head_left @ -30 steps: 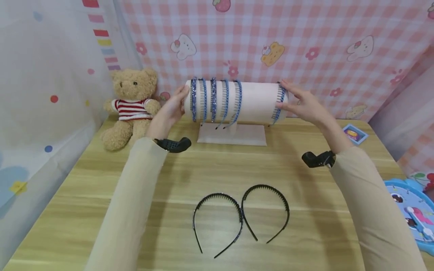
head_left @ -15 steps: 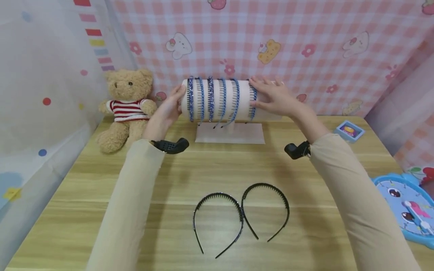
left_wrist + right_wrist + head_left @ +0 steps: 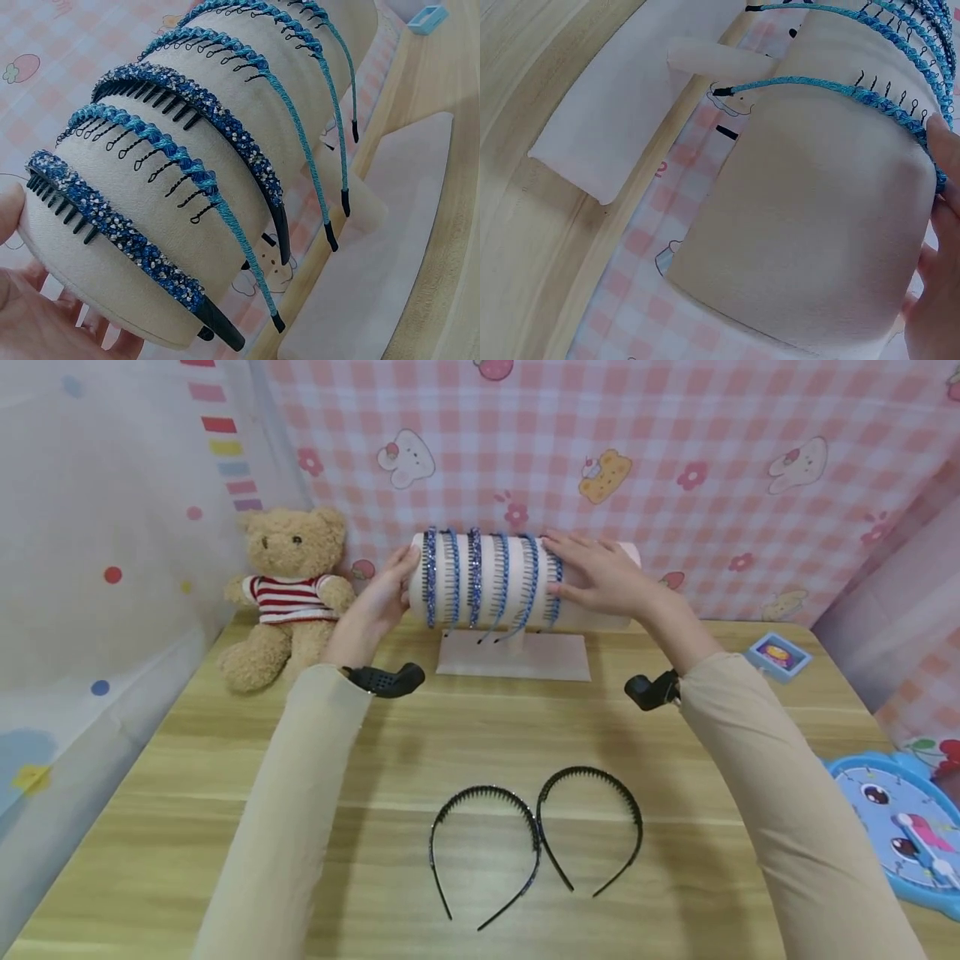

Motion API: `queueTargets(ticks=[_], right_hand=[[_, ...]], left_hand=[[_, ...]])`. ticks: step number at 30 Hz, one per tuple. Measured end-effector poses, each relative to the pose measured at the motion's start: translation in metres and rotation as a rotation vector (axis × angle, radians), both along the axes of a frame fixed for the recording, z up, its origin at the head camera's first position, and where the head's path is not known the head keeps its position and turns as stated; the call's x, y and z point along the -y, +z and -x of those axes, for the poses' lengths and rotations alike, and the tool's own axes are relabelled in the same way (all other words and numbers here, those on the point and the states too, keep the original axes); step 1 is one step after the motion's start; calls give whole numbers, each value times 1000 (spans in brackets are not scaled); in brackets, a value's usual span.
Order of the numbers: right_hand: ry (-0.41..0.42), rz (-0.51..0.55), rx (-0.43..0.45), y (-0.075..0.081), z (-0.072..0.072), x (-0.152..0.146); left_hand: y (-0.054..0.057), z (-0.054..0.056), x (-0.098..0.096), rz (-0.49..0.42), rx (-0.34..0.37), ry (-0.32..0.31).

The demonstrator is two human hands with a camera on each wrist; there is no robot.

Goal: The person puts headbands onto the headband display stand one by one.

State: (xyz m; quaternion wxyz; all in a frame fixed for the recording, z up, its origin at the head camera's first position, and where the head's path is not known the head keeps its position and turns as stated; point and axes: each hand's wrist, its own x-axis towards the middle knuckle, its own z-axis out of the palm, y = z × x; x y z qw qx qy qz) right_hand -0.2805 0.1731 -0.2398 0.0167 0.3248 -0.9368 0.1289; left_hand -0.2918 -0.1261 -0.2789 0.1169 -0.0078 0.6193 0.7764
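Observation:
A white cylindrical headband display stand (image 3: 600, 610) stands at the back of the table, ringed by several blue headbands, some braided and some glittery. My left hand (image 3: 382, 593) grips its left end, beside a glittery headband (image 3: 112, 229). On the right, my right hand (image 3: 600, 575) holds a braided blue headband (image 3: 554, 589), with fingertips on its upper part and the thumb lower down at the front. This headband (image 3: 817, 81) sits around the cylinder, a short gap from its braided neighbour (image 3: 528, 581). Part of the right hand's grip is hidden in the right wrist view.
Two black toothed headbands, a left one (image 3: 487, 790) and a right one (image 3: 637, 818), lie on the table's front part. A teddy bear (image 3: 288, 597) sits at the left. A small blue box (image 3: 780, 656) and a blue toy clock (image 3: 892, 827) are on the right.
My right hand has slid the braided headband left along the cylinder, from near its right end to close by the others. The left hand has kept its hold on the left end.

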Motion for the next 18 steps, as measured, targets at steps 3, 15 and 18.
queueTargets(ticks=[3, 15, 18], right_hand=[[-8, 29, -14, -1, 0, -2], [-113, 270, -121, -16, -21, -49], [-159, 313, -51, -26, -28, -61]], left_hand=[[0, 2, -2, -7, 3, 15], [1, 0, -4, -2, 12, 9], [2, 0, -1, -10, 19, 19]])
